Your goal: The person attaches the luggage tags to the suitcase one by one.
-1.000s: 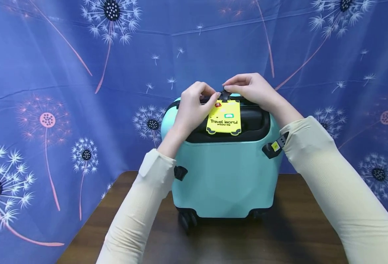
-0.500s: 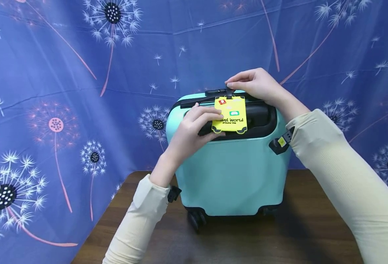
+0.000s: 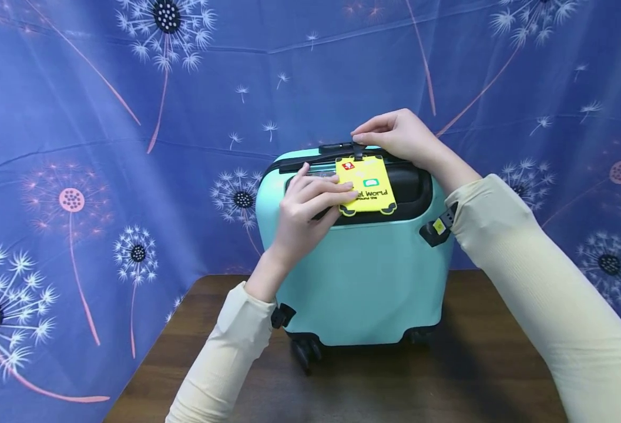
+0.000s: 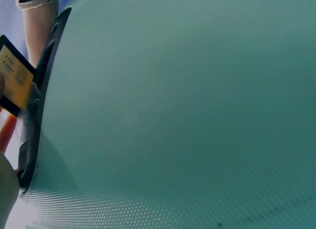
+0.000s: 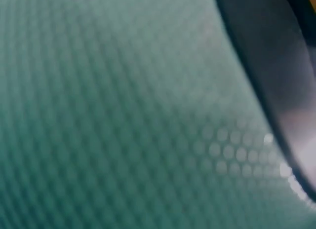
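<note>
A yellow luggage tag [image 3: 376,197] with printed lettering and dark corners hangs at the top of a mint-green suitcase [image 3: 363,282]. My left hand [image 3: 307,208] holds the tag by its left side, fingers across the front and the thumb hidden behind. In the left wrist view the tag [image 4: 17,76] shows a dark-framed back and stands tilted off the suitcase. My right hand [image 3: 397,138] pinches the tag's black strap [image 3: 358,153] near the suitcase's top handle [image 3: 334,148]. The right wrist view holds mostly blurred green shell [image 5: 108,110].
The suitcase stands upright on its black wheels [image 3: 306,352] on a dark wooden table [image 3: 373,390]. Behind it hangs a blue cloth [image 3: 194,188] with a dandelion print. A dark recessed panel [image 3: 413,191] lies behind the tag.
My left hand has left the strap and come down to the tag's left side, tilting the tag a little. The right hand still pinches the strap. The view has shifted slightly.
</note>
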### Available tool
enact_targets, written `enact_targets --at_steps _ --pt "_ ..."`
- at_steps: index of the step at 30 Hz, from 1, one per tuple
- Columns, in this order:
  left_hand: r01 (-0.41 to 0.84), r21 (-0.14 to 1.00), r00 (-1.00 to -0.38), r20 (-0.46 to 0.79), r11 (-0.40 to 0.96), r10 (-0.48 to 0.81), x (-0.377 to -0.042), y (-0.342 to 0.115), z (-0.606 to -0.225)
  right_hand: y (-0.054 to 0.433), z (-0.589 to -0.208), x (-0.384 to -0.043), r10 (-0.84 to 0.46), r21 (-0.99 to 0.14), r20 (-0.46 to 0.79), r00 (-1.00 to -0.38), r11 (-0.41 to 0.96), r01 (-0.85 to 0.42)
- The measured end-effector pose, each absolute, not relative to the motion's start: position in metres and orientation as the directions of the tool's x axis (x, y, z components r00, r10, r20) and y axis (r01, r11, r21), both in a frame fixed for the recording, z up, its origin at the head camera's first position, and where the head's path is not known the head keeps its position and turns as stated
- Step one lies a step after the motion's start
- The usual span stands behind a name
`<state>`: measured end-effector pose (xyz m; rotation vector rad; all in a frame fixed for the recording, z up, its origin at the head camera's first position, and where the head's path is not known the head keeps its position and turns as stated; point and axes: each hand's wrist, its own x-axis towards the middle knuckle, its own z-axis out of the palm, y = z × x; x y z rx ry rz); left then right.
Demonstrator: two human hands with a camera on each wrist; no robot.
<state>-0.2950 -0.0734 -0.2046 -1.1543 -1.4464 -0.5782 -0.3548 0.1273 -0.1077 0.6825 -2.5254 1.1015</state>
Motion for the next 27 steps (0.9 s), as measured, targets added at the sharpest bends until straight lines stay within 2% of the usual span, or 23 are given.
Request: enact_targets --at_steps 6,12,22,27 --pt "0.876 -0.279 0.162 0.939 0.394 0.304 -0.2959 -0.0733 -0.2093 0.1240 -0.1068 -0.3556 -0.281 -0.611 0.422 -0.862 0.614 -0.500" --pt "0.888 -0.265 0.160 0.945 0.377 0.286 -0.2961 -0.0698 -0.2110 0.1260 -0.1063 -0.3554 -0.254 -0.622 0.412 -0.875 0.624 -0.474" --pt "0.918 -0.143 0.039 0.961 0.370 0.275 -0.2961 -0.0706 -0.2124 0.1287 -0.1075 -0.3534 -0.274 -0.613 0.422 -0.864 0.616 -0.495" --pt "0.921 -0.099 0.000 0.967 0.376 0.256 -0.2958 -0.0694 -0.2098 0.1282 -0.1076 -0.3546 -0.279 -0.604 0.448 -0.849 0.605 -0.518"
